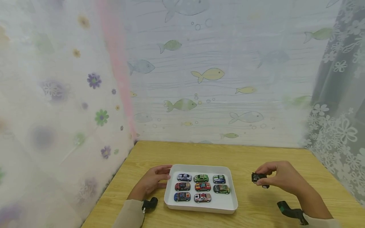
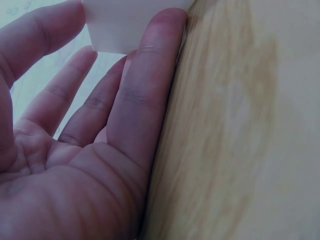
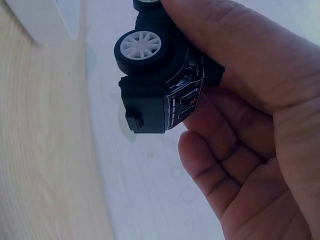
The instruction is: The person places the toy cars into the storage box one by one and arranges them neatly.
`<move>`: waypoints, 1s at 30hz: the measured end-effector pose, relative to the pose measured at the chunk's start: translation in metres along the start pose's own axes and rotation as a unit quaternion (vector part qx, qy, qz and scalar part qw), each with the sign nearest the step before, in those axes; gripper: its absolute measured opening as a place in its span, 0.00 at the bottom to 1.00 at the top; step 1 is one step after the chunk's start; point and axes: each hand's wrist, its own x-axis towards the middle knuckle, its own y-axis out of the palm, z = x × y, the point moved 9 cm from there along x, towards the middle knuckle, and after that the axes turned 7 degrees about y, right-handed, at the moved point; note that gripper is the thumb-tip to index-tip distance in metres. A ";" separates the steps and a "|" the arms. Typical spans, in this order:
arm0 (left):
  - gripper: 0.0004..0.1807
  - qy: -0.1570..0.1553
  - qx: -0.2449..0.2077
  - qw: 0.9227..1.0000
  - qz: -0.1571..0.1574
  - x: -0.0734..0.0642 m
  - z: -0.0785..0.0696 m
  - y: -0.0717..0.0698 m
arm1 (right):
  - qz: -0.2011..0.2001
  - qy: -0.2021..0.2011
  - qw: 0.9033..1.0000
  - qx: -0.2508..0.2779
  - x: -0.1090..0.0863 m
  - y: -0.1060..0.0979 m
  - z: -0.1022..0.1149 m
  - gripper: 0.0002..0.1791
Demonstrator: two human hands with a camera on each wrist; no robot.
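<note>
My right hand [image 1: 280,175] pinches a small black toy car [image 1: 259,180] between thumb and fingers, to the right of the white tray [image 1: 199,207]. In the right wrist view the toy car [image 3: 145,100] is tilted, showing white-spoked wheels and a small red star on its side. My left hand [image 1: 154,180] is at the tray's left side, its fairly straight fingers touching the wall. In the left wrist view, one finger [image 2: 145,85] lies along the tabletop against the tray's white wall [image 2: 117,27]. Inside the tray, several colourful toy cars stand in rows, including a green car [image 1: 201,178] and a blue car [image 1: 182,197].
The tray stands on a wood-grain table [image 1: 216,153]. A fish-patterned curtain [image 1: 211,95] hangs behind the table, a flowered one [image 1: 71,126] on the left, and a lace-like one [image 1: 339,120] on the right. Dark wrist cameras sit below both hands.
</note>
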 end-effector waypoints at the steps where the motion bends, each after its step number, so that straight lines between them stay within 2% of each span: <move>1: 0.31 0.000 0.000 1.000 0.001 0.000 0.000 0.000 | -0.001 -0.002 1.000 0.001 0.001 0.002 0.002 0.15; 9: 0.31 -0.003 0.002 1.000 -0.004 0.001 0.003 0.000 | 0.012 -0.030 0.999 0.001 0.009 0.022 0.019 0.13; 16: 0.32 -0.006 0.002 1.000 -0.005 -0.001 0.004 -0.002 | 0.027 -0.070 0.997 0.005 0.013 0.047 0.037 0.12; 26: 0.32 -0.004 -0.010 1.000 0.003 0.001 0.009 -0.002 | 0.029 -0.081 0.996 0.015 0.021 0.085 0.053 0.13; 30: 0.31 0.000 -0.012 1.000 0.005 0.004 0.005 -0.001 | 0.049 -0.102 0.994 0.007 0.023 0.098 0.063 0.14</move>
